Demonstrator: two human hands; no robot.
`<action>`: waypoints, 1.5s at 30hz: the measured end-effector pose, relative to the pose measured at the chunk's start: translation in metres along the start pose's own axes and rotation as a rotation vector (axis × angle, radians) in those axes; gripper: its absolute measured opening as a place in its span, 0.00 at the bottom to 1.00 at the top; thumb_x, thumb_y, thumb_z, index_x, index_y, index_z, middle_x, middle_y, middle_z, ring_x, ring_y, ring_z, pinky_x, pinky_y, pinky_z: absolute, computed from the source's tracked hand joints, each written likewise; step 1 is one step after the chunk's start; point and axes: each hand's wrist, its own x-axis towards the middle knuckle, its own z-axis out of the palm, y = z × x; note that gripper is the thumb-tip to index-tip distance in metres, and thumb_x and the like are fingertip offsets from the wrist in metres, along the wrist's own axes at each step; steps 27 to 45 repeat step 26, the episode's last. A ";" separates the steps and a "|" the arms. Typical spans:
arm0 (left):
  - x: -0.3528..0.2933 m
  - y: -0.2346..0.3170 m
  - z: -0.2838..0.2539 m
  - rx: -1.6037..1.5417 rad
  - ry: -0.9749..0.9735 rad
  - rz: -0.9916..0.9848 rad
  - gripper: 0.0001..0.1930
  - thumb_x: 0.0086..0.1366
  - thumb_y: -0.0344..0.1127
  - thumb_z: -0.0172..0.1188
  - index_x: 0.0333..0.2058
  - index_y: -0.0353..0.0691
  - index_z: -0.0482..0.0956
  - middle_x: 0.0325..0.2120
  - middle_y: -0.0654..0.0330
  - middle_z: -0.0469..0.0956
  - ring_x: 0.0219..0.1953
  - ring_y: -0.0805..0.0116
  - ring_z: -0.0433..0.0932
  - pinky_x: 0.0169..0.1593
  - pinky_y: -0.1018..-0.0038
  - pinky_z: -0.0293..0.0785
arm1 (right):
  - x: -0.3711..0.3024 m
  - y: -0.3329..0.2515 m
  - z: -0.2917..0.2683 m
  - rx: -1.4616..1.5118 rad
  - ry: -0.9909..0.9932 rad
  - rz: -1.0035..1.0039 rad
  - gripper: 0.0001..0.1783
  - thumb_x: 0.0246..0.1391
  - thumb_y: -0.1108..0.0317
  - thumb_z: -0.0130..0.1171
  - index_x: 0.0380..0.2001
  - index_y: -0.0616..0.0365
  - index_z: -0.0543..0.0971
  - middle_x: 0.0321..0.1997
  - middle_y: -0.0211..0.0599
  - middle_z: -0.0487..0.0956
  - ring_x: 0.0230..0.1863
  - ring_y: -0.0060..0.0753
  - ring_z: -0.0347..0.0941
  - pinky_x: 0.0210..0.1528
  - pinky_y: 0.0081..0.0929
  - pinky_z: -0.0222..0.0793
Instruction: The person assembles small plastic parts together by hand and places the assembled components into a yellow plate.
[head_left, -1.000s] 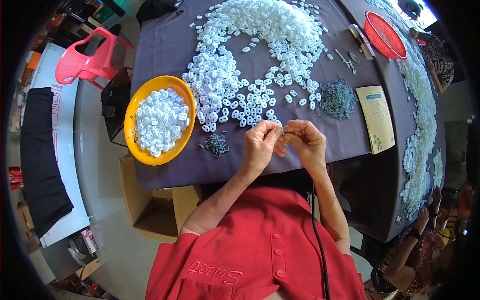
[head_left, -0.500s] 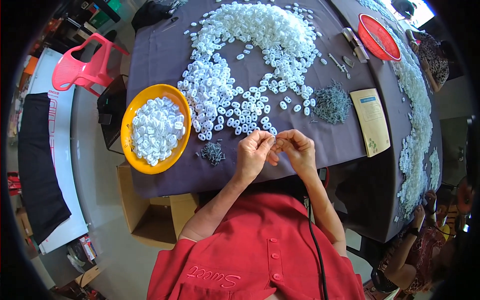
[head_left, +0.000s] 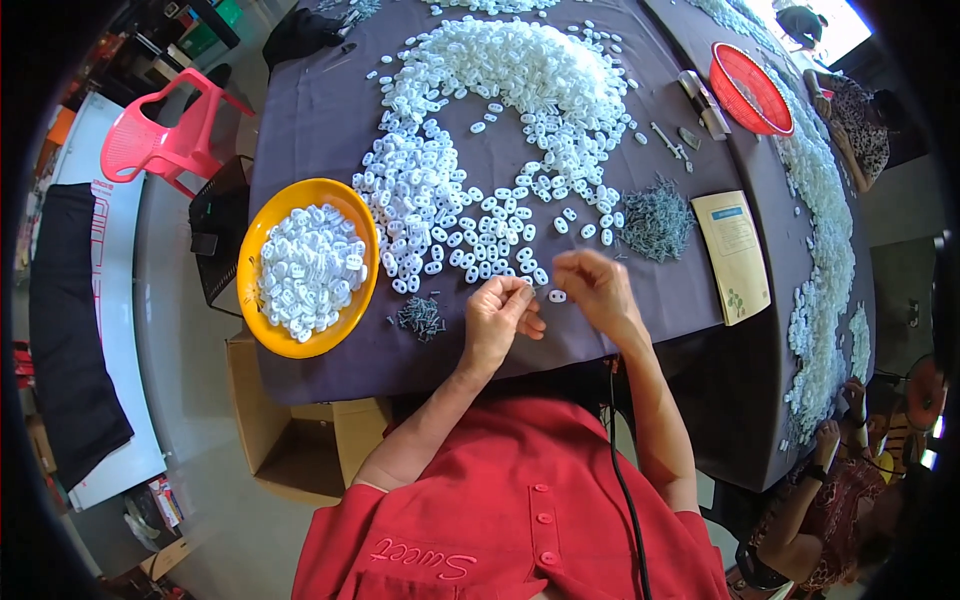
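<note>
My left hand is closed in a pinch at the table's near edge; a small pale bit shows at its fingertips, too small to make out. To its right, my right hand is raised, curled closed and blurred, and whatever it may hold is hidden. One white oval two-hole piece lies between the hands. Just beyond them is a loose group of the same white oval pieces. Small grey pins lie in a little pile left of my left hand and in a bigger pile beyond my right hand.
A yellow bowl of white pieces stands at the left, and a large heap lies farther back. At the right are a beige booklet and a red basket. Other people's hands work at the far right.
My hands were together at their fingertips. Now they are apart: the right hand has lifted away, and the left stays pinched. The view has shifted slightly.
</note>
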 end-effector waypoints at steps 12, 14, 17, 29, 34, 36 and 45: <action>-0.001 0.007 -0.006 -0.016 0.058 -0.019 0.06 0.60 0.30 0.55 0.34 0.34 0.73 0.20 0.58 0.75 0.15 0.76 0.73 0.16 0.83 0.69 | 0.060 0.010 0.004 -0.832 0.277 -0.255 0.10 0.47 0.68 0.56 0.31 0.62 0.73 0.31 0.46 0.73 0.32 0.50 0.73 0.34 0.41 0.69; -0.001 0.007 -0.004 -0.019 0.059 -0.006 0.07 0.60 0.32 0.56 0.32 0.33 0.73 0.20 0.60 0.75 0.14 0.78 0.72 0.16 0.84 0.69 | 0.064 0.014 0.005 -0.935 0.297 -0.193 0.08 0.47 0.69 0.56 0.29 0.62 0.73 0.31 0.48 0.73 0.33 0.52 0.72 0.34 0.41 0.69; -0.001 0.010 -0.001 -0.031 0.038 -0.011 0.07 0.60 0.32 0.55 0.32 0.33 0.74 0.20 0.60 0.75 0.15 0.78 0.72 0.16 0.84 0.69 | 0.056 0.014 -0.002 -0.781 0.341 -0.401 0.07 0.49 0.70 0.55 0.31 0.63 0.74 0.31 0.46 0.75 0.30 0.44 0.75 0.30 0.34 0.70; 0.006 0.020 0.014 -0.022 0.030 0.038 0.06 0.60 0.31 0.55 0.33 0.34 0.74 0.20 0.59 0.75 0.15 0.75 0.73 0.17 0.82 0.70 | -0.004 0.000 0.002 0.805 0.097 0.152 0.07 0.54 0.73 0.52 0.37 0.62 0.73 0.32 0.37 0.78 0.29 0.24 0.76 0.32 0.20 0.74; 0.006 0.020 0.014 -0.022 0.030 0.038 0.06 0.60 0.31 0.55 0.33 0.34 0.74 0.20 0.59 0.75 0.15 0.75 0.73 0.17 0.82 0.70 | -0.004 0.000 0.002 0.805 0.097 0.152 0.07 0.54 0.73 0.52 0.37 0.62 0.73 0.32 0.37 0.78 0.29 0.24 0.76 0.32 0.20 0.74; 0.006 0.020 0.014 -0.022 0.030 0.038 0.06 0.60 0.31 0.55 0.33 0.34 0.74 0.20 0.59 0.75 0.15 0.75 0.73 0.17 0.82 0.70 | -0.004 0.000 0.002 0.805 0.097 0.152 0.07 0.54 0.73 0.52 0.37 0.62 0.73 0.32 0.37 0.78 0.29 0.24 0.76 0.32 0.20 0.74; 0.006 0.020 0.014 -0.022 0.030 0.038 0.06 0.60 0.31 0.55 0.33 0.34 0.74 0.20 0.59 0.75 0.15 0.75 0.73 0.17 0.82 0.70 | -0.004 0.000 0.002 0.805 0.097 0.152 0.07 0.54 0.73 0.52 0.37 0.62 0.73 0.32 0.37 0.78 0.29 0.24 0.76 0.32 0.20 0.74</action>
